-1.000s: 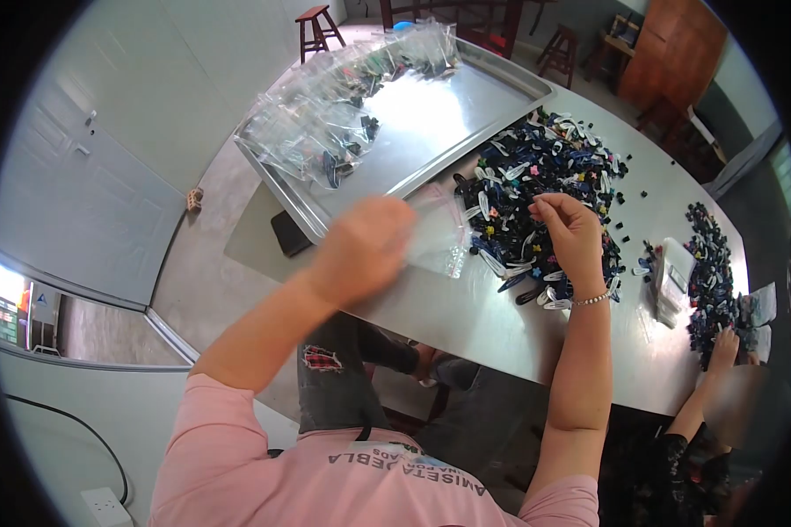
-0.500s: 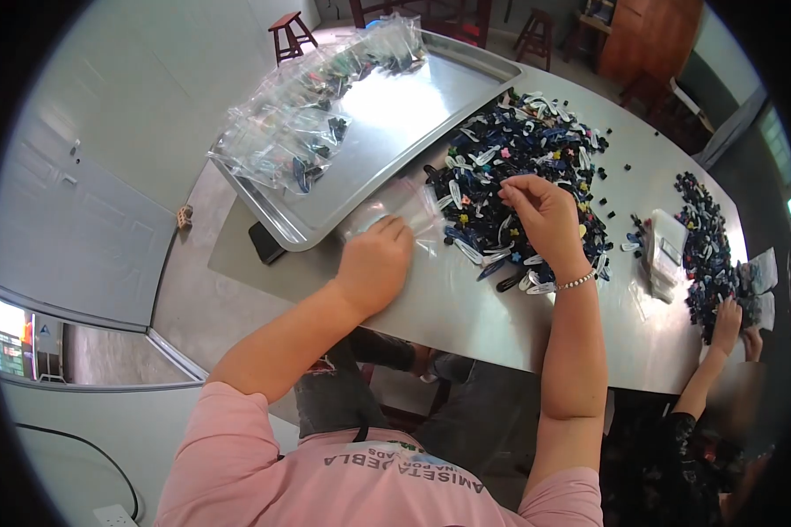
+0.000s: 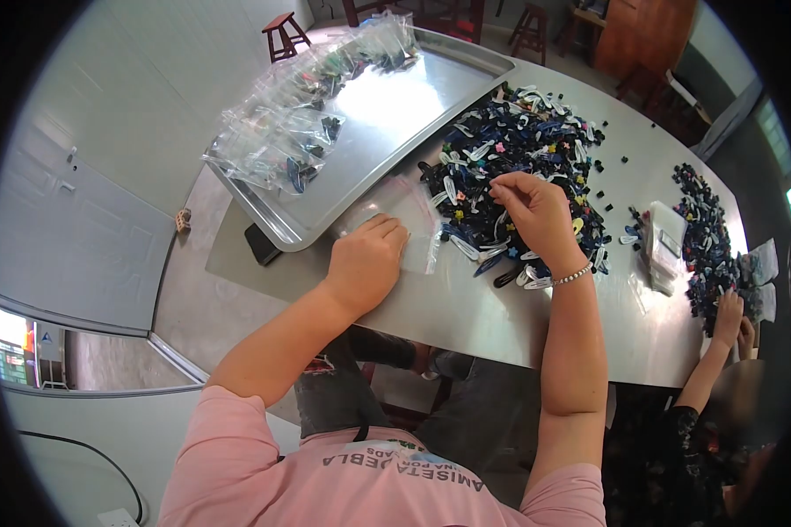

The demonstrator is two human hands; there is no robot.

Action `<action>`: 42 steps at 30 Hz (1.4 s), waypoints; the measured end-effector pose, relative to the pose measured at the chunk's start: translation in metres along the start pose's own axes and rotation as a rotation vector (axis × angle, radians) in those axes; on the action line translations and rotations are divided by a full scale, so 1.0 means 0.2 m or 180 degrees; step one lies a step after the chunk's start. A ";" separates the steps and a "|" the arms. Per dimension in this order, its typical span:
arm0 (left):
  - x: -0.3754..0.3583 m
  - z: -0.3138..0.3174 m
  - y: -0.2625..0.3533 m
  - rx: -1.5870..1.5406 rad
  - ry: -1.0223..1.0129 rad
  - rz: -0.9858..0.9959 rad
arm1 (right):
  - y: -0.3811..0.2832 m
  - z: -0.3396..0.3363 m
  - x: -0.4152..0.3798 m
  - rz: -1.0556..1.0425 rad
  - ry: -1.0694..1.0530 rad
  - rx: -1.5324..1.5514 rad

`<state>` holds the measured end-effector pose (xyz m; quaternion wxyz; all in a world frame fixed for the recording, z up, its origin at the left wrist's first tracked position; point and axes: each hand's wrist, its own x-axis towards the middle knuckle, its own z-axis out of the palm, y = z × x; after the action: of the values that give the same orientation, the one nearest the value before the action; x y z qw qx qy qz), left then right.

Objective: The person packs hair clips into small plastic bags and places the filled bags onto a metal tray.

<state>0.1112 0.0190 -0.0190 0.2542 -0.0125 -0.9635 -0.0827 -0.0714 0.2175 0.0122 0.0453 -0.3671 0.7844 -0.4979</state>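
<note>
A clear zip bag lies flat on the metal table beside the tray. My left hand is on its near end, fingers curled and closed on the plastic. Over the near part of a heap of hair clips hovers my right hand, thumb and forefinger pinched together. Whatever those fingertips hold, if anything, is too small to make out. White, navy and black snap clips mix in the heap with tiny dark claw clips and a few coloured flower pieces.
A metal tray carries a row of filled clear bags. Beneath its near corner is a dark object. To the right are a stack of clear bags, a second clip heap and a co-worker's hand.
The zip bag now lies flatter and shows more of itself past my left hand. My right hand has shifted slightly left, still pinched. The view has moved a little.
</note>
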 end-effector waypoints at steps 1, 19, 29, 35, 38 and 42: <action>0.00 0.00 0.00 -0.0083 -0.0029 -0.0011 | 0.00 0.00 0.00 -0.0023 -0.0009 -0.0115; -0.06 -0.07 0.07 0.0107 -0.0096 0.0365 | 0.04 0.01 0.00 -0.0101 -0.0166 -0.0190; -0.07 -0.08 0.04 -0.0075 0.0027 0.0313 | 0.00 0.02 -0.01 -0.0037 -0.0266 -0.0150; -0.08 -0.06 0.01 -0.0687 0.0165 -0.0144 | 0.02 0.03 -0.01 -0.0086 -0.0229 -0.0136; -0.09 -0.07 -0.01 -0.0840 0.0064 -0.0161 | 0.02 0.04 -0.01 -0.0134 -0.0231 -0.0196; -0.08 -0.10 -0.01 -0.0978 0.0054 -0.0019 | 0.00 0.03 -0.01 -0.0088 -0.0290 -0.0227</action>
<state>0.1360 0.0143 -0.0098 0.2572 -0.0477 -0.9374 -0.2301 -0.0682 0.2139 0.0079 0.0609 -0.4015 0.7936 -0.4531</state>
